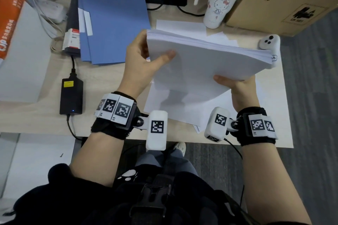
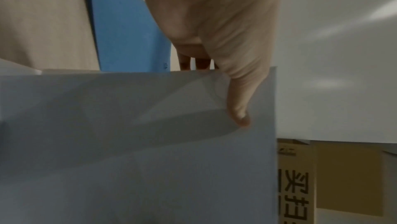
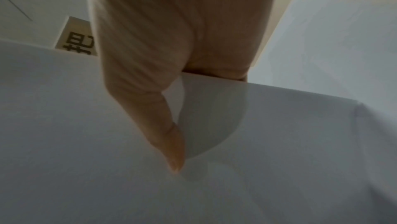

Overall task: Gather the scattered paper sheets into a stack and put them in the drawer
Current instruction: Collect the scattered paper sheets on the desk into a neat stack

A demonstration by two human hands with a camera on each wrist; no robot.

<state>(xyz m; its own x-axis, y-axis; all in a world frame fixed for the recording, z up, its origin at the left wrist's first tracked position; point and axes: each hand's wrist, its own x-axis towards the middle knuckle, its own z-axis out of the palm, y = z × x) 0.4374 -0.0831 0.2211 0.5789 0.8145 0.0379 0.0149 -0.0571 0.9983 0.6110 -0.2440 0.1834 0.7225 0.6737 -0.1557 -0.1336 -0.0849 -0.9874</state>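
Pinching paper stack (image 1: 201, 60), both hands, thumbs atop

paper stack (image 1: 201, 60): white | folder (image 1: 113, 23): blue (plain) | adapter (image 1: 71, 95): black

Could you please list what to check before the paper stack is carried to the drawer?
1. Left hand grips the paper stack, thumb on top: ok.
2. Right hand grips the stack's near edge: ok.
3. Stack edges squared: not ok, the far edge fans out.
4. All sheets gathered: not ok, loose sheets lie on the desk under the stack and beside the Hello Kitty bottle.
5. Drawer open and reachable: cannot tell, no drawer in view.
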